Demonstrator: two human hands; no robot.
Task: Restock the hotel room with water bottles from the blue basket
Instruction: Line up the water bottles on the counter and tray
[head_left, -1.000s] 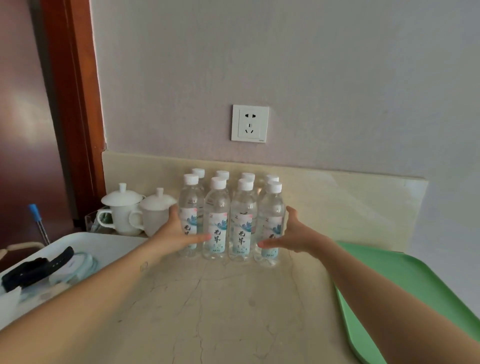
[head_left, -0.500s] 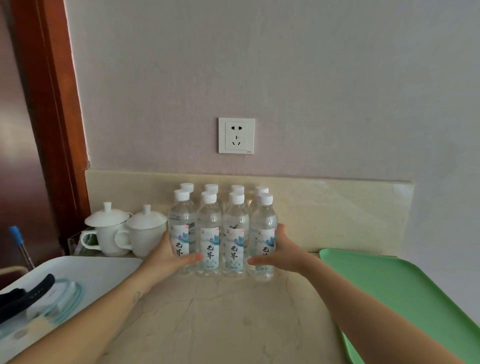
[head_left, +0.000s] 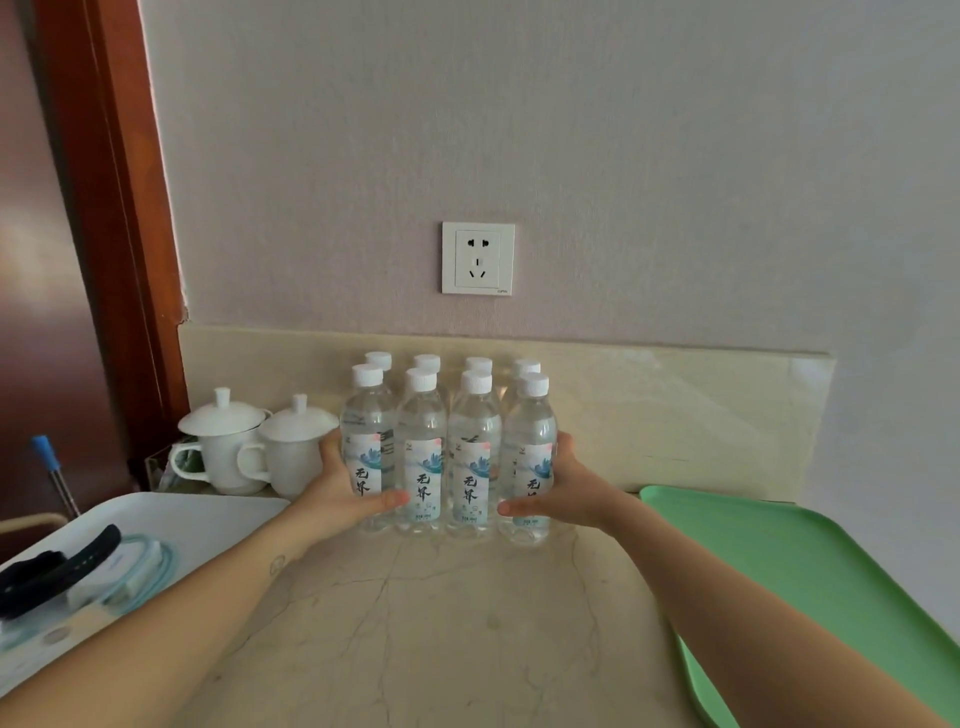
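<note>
Eight water bottles (head_left: 447, 457), labels "无界", between left hand (head_left: 340, 493) and right hand (head_left: 566, 493)

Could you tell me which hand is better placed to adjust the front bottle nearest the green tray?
Probably the right hand: it grips that front bottle on the green tray's side, while the left hand grips the water bottles' far end, by the lidded cups.

Open counter (head_left: 441, 623) in front; 2 cups (head_left: 296, 457) stand left of bottles (head_left: 470, 457).
</note>
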